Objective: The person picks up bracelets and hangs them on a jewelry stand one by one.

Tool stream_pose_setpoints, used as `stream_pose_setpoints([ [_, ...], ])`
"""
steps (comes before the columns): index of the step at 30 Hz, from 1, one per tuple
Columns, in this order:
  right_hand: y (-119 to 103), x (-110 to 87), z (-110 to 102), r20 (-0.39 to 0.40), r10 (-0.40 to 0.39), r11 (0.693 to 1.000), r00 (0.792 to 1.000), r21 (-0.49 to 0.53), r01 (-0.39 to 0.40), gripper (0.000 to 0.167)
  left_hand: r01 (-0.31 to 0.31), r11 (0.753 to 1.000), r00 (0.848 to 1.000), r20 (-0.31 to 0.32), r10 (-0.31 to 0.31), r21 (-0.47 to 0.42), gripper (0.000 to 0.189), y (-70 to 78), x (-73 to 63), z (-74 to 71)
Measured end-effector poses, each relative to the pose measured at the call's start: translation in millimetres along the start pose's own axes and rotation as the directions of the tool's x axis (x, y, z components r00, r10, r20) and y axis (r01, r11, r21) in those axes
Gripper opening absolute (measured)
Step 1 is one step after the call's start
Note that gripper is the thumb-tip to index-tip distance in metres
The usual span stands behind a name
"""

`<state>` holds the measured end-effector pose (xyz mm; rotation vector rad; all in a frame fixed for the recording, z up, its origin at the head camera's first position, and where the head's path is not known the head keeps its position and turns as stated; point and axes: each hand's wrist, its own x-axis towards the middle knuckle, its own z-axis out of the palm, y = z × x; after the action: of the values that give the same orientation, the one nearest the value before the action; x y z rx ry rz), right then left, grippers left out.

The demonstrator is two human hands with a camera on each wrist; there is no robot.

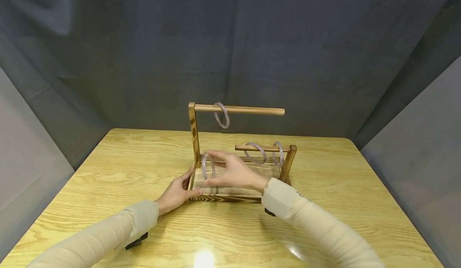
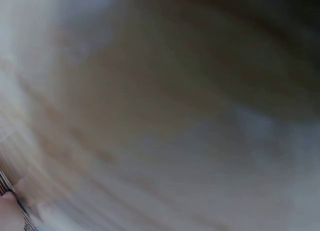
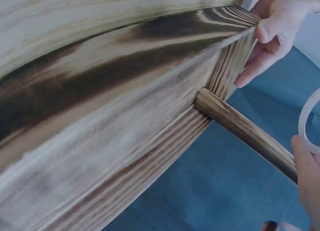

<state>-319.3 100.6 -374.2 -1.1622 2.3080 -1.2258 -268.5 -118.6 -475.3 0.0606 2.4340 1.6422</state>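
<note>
My right hand [image 1: 234, 172] pinches a pale lilac bangle [image 1: 204, 168] upright between thumb and fingertips, above the left part of a wooden bangle rack's base [image 1: 227, 198]. Gripping the left end of that base is my left hand [image 1: 176, 194], thumb at the front corner. The right wrist view shows the left hand [image 3: 280, 26] at the rack's corner and the held bangle [image 3: 303, 116] at the right edge. Another bangle [image 1: 227, 120] hangs from the upper bar [image 1: 252, 110]. Two more, one bangle [image 1: 264, 156] and a second bangle [image 1: 281, 156], hang on the lower bar [image 1: 240, 148].
The rack's left post [image 1: 194, 136] is tall and its right post [image 1: 288, 164] short; both bars have a free end. Under the rack is a light wood-grain table [image 1: 342, 188]. Dark cloth [image 1: 162, 60] hangs behind. The left wrist view is mostly blurred.
</note>
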Motion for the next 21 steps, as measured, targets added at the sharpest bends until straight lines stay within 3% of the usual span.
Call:
stream_pose_setpoints([
  [6, -7, -9.2, -10, -0.035, 0.053, 0.999, 0.998, 0.015, -0.053, 0.082, -0.010, 1.000, 1.000, -0.004, 0.010, 0.004, 0.091, -0.4, 0.6, 0.1],
  [15, -9, -21.2, -25, -0.073, 0.058, 0.987, 0.996, 0.154, -0.047, 0.080, -0.006, 1.000, 1.000, -0.010, 0.006, -0.024, 0.092, -1.7, -0.4, 0.3],
  [21, -7, -28.6, -39, -0.127, 0.035, 0.990, 0.991, 0.142, -0.017, 0.079, -0.009, 1.000, 1.000, -0.001, 0.009, -0.016, 0.095, -4.5, 0.8, -0.4],
])
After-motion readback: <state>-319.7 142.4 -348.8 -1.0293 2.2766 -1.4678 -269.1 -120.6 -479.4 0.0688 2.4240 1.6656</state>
